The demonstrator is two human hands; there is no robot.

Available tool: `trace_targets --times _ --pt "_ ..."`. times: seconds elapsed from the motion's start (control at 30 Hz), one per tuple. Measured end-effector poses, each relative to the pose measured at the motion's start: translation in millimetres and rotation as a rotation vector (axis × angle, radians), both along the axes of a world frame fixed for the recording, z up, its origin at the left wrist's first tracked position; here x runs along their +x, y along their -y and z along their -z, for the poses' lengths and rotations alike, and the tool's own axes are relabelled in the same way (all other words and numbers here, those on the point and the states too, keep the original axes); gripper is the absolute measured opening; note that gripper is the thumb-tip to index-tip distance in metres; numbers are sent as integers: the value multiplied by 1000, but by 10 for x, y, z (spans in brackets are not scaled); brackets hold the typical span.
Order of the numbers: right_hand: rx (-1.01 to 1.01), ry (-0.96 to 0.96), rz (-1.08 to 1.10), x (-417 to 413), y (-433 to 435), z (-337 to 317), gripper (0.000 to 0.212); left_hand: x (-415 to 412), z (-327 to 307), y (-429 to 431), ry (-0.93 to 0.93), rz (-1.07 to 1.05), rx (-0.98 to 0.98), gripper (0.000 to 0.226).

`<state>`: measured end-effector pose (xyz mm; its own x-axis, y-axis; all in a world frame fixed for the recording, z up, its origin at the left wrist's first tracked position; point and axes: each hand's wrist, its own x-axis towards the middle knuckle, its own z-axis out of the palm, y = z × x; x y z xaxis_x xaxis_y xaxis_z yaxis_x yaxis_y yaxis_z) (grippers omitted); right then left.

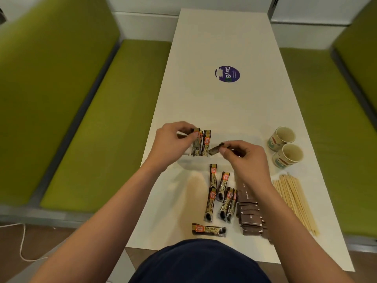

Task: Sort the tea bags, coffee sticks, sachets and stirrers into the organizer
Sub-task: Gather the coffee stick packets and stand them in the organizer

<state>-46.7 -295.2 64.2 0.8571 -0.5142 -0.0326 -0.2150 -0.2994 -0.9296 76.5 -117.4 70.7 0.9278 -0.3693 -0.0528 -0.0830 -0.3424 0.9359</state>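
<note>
A clear organizer (pixel 216 160) stands mid-table, hard to make out. Coffee sticks (pixel 206 142) stand upright in its left end. My left hand (pixel 175 141) pinches the tops of those upright sticks. My right hand (pixel 242 158) holds one dark coffee stick (pixel 276 149) tilted toward them. Several loose coffee sticks (pixel 219 195) lie below the organizer, one more (pixel 209 229) near the front edge. Brown sachets (pixel 250 213) lie in an overlapping row under my right forearm. Wooden stirrers (pixel 294 201) lie in a bundle to the right.
Two paper cups (pixel 285 147) stand at the table's right edge. A round purple sticker (pixel 227 74) marks the far middle of the white table (pixel 224 109). Green benches (pixel 91 119) flank both sides. A white cord (pixel 22 242) lies on the floor at left.
</note>
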Motion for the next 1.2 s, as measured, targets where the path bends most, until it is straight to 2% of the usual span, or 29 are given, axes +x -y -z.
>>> trace_targets --times 0.13,0.37,0.47,0.6,0.7,0.8,1.03,1.2 --pt "45 30 51 77 117 24 9 186 26 199 141 66 215 8" --pt "-93 60 17 376 154 17 8 304 305 365 187 169 604 21" --pt "-146 3 -26 538 145 11 10 302 344 390 270 185 685 22" --pt "-199 -108 -127 698 149 47 16 287 381 390 343 165 681 20" --pt "-312 -205 -232 800 159 152 17 269 371 389 349 177 660 17" --pt "-379 -255 -234 855 142 288 15 241 352 378 345 182 629 20" --pt "-419 -150 -134 747 102 362 25 137 310 293 352 118 562 22" --pt "-380 -63 -109 508 141 300 20 -61 266 172 346 52 466 17"
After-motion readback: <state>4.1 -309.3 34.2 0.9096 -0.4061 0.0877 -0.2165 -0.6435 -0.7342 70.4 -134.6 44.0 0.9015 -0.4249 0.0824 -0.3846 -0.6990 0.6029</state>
